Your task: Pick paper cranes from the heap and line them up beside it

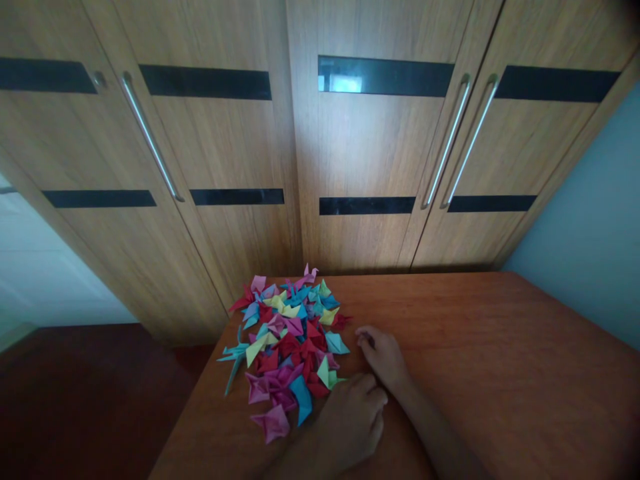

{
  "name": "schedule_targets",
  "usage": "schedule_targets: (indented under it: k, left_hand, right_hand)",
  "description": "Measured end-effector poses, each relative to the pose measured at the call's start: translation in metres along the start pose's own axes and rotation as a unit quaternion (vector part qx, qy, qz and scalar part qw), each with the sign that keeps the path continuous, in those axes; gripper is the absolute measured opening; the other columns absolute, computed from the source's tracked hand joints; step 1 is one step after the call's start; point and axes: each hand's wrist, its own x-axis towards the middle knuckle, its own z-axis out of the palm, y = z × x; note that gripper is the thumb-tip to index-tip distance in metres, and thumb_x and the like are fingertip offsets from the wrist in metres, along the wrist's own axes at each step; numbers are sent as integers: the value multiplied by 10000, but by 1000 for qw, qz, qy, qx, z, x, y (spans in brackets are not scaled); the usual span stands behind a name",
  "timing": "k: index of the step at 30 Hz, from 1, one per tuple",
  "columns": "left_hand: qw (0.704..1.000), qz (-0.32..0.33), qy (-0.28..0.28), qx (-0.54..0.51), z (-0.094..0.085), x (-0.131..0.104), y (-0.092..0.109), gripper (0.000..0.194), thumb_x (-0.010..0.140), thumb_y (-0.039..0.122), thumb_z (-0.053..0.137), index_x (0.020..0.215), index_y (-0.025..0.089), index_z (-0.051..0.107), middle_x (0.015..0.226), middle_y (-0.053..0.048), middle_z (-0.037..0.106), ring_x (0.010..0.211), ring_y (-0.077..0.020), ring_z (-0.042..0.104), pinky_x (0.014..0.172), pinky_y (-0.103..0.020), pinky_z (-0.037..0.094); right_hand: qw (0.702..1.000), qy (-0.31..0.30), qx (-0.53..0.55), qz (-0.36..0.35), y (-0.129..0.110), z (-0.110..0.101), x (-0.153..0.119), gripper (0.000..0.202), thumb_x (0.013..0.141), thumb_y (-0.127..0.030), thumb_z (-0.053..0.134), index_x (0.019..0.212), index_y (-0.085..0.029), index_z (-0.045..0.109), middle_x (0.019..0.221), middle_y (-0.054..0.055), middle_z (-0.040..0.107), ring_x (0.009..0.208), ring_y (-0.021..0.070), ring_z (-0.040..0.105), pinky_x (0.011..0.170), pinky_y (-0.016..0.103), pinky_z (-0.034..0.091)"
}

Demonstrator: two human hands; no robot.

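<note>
A heap of folded paper cranes (305,347) in pink, red, blue, yellow and green covers the left part of the table. My left hand (353,417) rests at the heap's near right edge, its fingers curled closed. A pale green paper crane (327,377) lies right by its knuckles. Whatever its palm may hold is hidden. My right hand (383,353) lies on the wood just right of the heap, fingers bent in toward the thumb, and no paper shows between them. Closest to its fingertips is a light blue paper crane (337,343), a small gap away.
The reddish-brown wooden table (480,340) stands against a wooden wardrobe (360,147) with long metal handles. At the heap's left side, a teal paper crane (235,357) lies near the table's left edge. A blue wall (590,220) is on the right.
</note>
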Motion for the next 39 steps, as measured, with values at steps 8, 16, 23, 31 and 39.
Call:
schedule_targets:
  k: [8, 16, 23, 31, 39]
  left_hand:
    - [1000, 17, -10, -4, 9, -9, 10, 110, 768, 169, 553, 862, 213, 517, 882, -1, 587, 813, -182, 546, 728, -309, 432]
    - [999, -1, 5, -49, 5, -8, 7, 121, 784, 154, 537, 873, 235, 552, 860, 13, 595, 806, -154, 554, 718, -268, 410]
    - [999, 1, 4, -54, 3, -7, 7, 127, 780, 146, 537, 867, 233, 568, 853, 16, 603, 803, -150, 567, 711, -260, 408]
    - [998, 3, -8, -66, -6, -7, 8, 138, 794, 150, 514, 881, 239, 573, 856, 16, 601, 796, -145, 568, 707, -256, 412]
    - [998, -1, -8, -67, -4, -7, 8, 144, 784, 144, 519, 884, 238, 563, 861, 18, 603, 813, -152, 576, 721, -265, 419]
  right_hand:
    - [1000, -10, -9, 0, -3, 0, 0, 270, 801, -203, 421, 934, -220, 656, 916, 31, 695, 864, 170, 630, 795, 261, 449]
    - [999, -27, -39, -13, -5, 0, -1, 252, 803, -186, 422, 870, -228, 662, 895, 19, 693, 843, 157, 622, 781, 238, 436]
    - [998, -34, -50, -24, -6, -1, -3, 246, 815, -199, 420, 869, -236, 657, 882, 13, 691, 840, 155, 619, 764, 228, 419]
    - [998, -33, -55, -23, -12, -5, -4, 237, 817, -194, 422, 854, -232, 653, 871, 10, 690, 826, 153, 617, 746, 220, 419]
    - [998, -39, -56, -14, -13, -5, -4, 244, 808, -176, 434, 869, -239, 661, 896, 10, 693, 849, 156, 620, 771, 227, 427]
